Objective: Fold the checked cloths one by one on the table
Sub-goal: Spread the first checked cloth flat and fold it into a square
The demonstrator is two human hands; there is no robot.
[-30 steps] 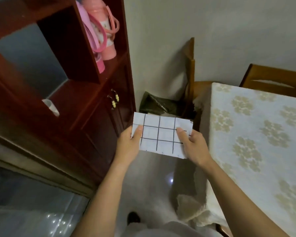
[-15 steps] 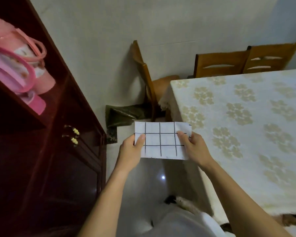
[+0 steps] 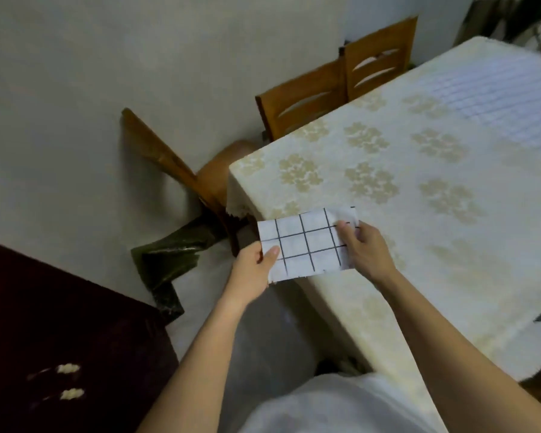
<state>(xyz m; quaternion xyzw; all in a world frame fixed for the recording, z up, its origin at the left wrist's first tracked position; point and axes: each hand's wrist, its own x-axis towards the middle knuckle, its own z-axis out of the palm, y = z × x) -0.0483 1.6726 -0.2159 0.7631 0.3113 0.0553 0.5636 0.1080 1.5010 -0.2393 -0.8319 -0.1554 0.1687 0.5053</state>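
Worktop (image 3: pixel 450 214) with a flowered covering is filling the right side, a large checked cloth (image 3: pixel 497 98) lying flat at its far end. By its near edge, a small folded checked cloth (image 3: pixel 306 245) is being held up, the left grip (image 3: pixel 250 276) pinching its left edge and the right grip (image 3: pixel 366 248) pinching its right.

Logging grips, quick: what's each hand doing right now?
Left hand: pinching the checked cloth at its left edge.
Right hand: pinching the same cloth at its right edge.

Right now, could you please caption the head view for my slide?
The left hand and right hand hold a checked cloth by its ends at the table edge.
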